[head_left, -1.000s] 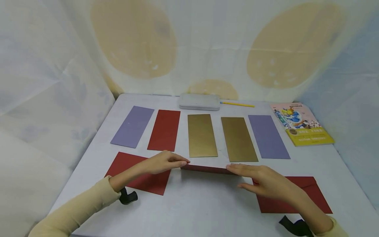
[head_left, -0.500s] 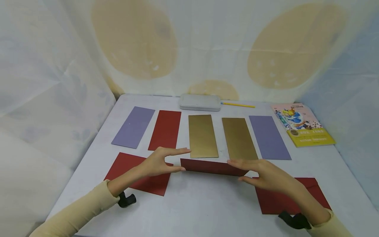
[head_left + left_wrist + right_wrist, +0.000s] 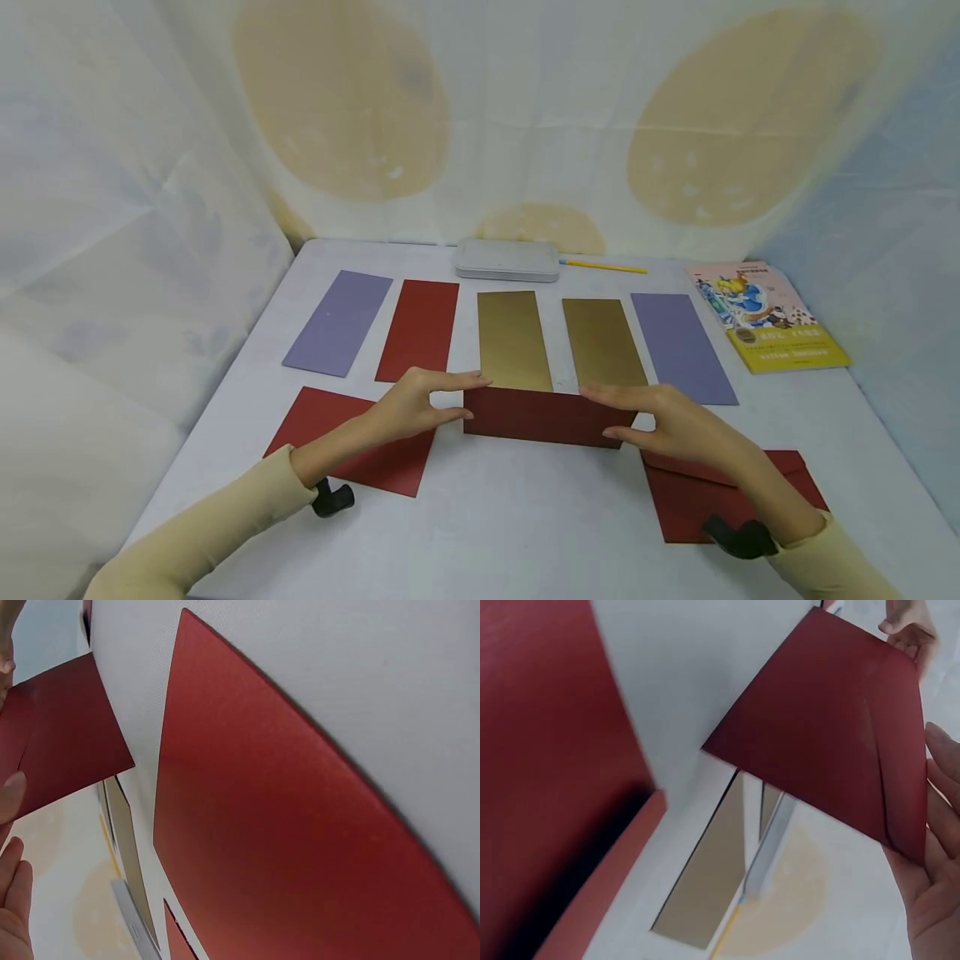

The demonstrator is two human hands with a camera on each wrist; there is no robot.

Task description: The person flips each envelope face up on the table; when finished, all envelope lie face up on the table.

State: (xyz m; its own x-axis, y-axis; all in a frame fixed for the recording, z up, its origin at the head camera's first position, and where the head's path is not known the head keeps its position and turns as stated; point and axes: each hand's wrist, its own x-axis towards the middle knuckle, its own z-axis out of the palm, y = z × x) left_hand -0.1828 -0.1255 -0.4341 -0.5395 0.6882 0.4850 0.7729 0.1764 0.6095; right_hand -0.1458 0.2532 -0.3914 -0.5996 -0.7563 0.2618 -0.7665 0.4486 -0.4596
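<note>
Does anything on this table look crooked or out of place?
Mostly tidy. The red envelope is held up on edge between the left hand and right hand, not lying flat. The far-left purple sheet slants compared with its row, and the envelope near the right wrist has its flap open.

The head view looks forward and down from above the near edge of the desk [image 3: 495,517], taking in its whole top up to the draped wall. Both wrist views sit low and very near the desk surface, tilted. The left wrist view faces across to the envelope [image 3: 60,742]; the right wrist view faces it from the other end [image 3: 832,727]. All 3 views share that raised red envelope [image 3: 543,417] and the gold cards [image 3: 513,340] behind.
</note>
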